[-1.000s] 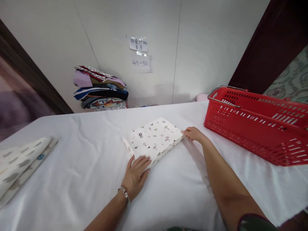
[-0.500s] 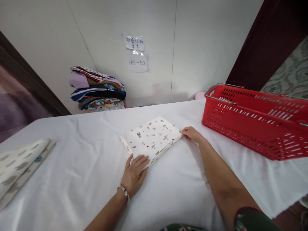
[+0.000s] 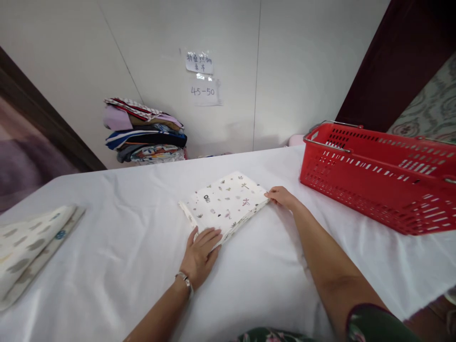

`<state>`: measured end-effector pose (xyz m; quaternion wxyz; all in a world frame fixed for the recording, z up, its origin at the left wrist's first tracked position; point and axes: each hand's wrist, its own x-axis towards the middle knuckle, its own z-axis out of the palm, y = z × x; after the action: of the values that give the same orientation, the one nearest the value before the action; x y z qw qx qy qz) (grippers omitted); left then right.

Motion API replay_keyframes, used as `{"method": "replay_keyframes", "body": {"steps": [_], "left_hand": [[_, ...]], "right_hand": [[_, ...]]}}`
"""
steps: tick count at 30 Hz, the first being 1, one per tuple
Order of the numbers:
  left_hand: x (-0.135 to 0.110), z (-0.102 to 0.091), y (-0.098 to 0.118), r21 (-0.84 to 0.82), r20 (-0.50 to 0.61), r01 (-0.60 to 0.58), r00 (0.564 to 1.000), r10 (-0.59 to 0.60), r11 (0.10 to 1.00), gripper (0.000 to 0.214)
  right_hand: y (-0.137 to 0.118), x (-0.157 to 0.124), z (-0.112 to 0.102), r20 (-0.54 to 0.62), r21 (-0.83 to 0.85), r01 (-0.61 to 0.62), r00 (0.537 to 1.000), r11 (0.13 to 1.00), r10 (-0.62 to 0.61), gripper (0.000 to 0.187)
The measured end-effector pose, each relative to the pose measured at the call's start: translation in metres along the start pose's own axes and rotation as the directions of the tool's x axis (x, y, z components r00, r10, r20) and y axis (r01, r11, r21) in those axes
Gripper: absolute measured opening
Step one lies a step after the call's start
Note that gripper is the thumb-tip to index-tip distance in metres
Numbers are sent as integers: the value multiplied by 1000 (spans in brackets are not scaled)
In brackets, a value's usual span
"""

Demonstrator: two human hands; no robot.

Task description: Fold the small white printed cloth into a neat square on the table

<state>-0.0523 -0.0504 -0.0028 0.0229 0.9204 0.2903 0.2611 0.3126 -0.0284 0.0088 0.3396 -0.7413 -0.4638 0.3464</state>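
Note:
A folded white cloth with small printed figures [image 3: 224, 203] lies in the middle of the table, which is covered by a white sheet [image 3: 124, 247]. My left hand [image 3: 200, 254] rests flat on the cloth's near corner, fingers stretched out and together. My right hand [image 3: 281, 196] touches the cloth's right corner, with the fingers curled at its edge. I cannot make out whether those fingers pinch the fabric. A bracelet sits on my left wrist.
A red plastic basket [image 3: 377, 178] with metal handles stands at the right. Folded patterned cloths [image 3: 28, 247] lie at the left edge of the table. A pile of folded garments [image 3: 144, 130] stands against the wall, under two paper notes [image 3: 201, 78].
Both hands stay on the same corners of the folded cloth. The view has shifted slightly; nothing else has visibly moved.

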Motion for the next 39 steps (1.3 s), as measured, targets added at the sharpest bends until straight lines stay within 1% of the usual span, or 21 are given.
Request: {"method": "replay_keyframes", "body": {"steps": [4, 8, 10, 12, 14, 16, 20, 25, 29, 32, 35, 39], "left_hand": [[1, 0, 1, 7, 1, -5, 1000, 5, 1000, 28], [2, 0, 1, 9, 9, 20, 1000, -20, 1000, 27], [2, 0, 2, 8, 13, 43, 999, -43, 999, 26], [3, 1, 3, 6, 15, 57, 998, -57, 998, 25], [4, 0, 4, 3, 20, 63, 998, -63, 998, 25], [4, 0, 4, 1, 22, 69, 997, -69, 998, 25], [4, 0, 5, -3, 11, 71, 997, -71, 997, 25], [4, 2, 4, -8, -2, 67, 998, -67, 998, 25], [3, 2, 4, -10, -7, 66, 998, -66, 998, 24], [2, 2, 4, -8, -15, 60, 998, -60, 998, 24], [3, 2, 4, -7, -20, 58, 998, -58, 998, 24], [4, 2, 4, -9, -16, 63, 998, -63, 998, 23]], "right_hand": [[-4, -2, -4, -41, -79, 54, 998, 995, -57, 22], [-20, -10, -12, -92, -148, 173, 978, 974, -188, 15], [-29, -16, -13, -38, -145, 262, 962, 954, -270, 17], [-36, -21, -8, 79, -119, 340, 940, 933, -333, 21], [-40, -25, -1, 184, -128, 384, 915, 914, -359, 22], [-41, -28, 6, 214, -184, 400, 908, 898, -361, 22], [-41, -31, 16, 183, -269, 445, 895, 854, -408, 23], [-42, -31, 19, 184, -318, 503, 865, 804, -468, 19], [-40, -30, 19, 183, -318, 534, 846, 784, -501, 16], [-37, -28, 20, 186, -307, 544, 839, 781, -511, 15], [-36, -27, 21, 183, -281, 538, 843, 795, -505, 16], [-37, -27, 21, 135, -205, 491, 871, 847, -472, 13]]}}
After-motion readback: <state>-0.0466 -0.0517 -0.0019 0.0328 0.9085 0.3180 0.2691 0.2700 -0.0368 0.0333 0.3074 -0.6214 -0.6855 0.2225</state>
